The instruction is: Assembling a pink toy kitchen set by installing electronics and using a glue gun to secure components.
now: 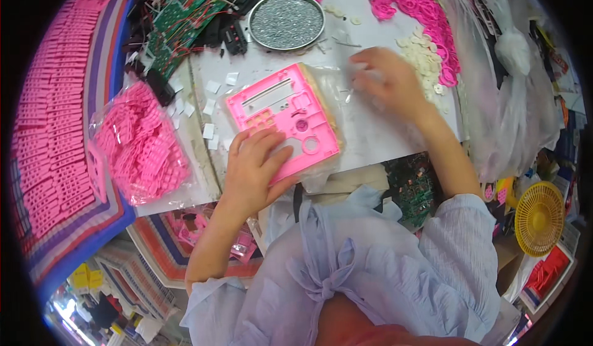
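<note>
A pink plastic casing [320, 119] lies face down at a slant in front of me, its ribs, round openings and a long slot showing. It rests on a pale pad [330, 102] wrapped in clear plastic. My left hand [259, 161] grips the casing's near left corner, fingers over its face and thumb along the near edge. Above the table to the casing's right is my right hand [389, 83], bent at the fingers and blurred by motion. Whether it holds anything cannot be made out. Small whitish discs [423, 59] lie beyond it.
A round tin [251, 30] of tiny metal pieces [287, 22] stands beyond the casing. Green circuit boards [185, 16] with wires pile up at far left. A bag of pink parts [145, 145] and white squares [209, 106] lie left; pink rings [420, 9] heap at far right.
</note>
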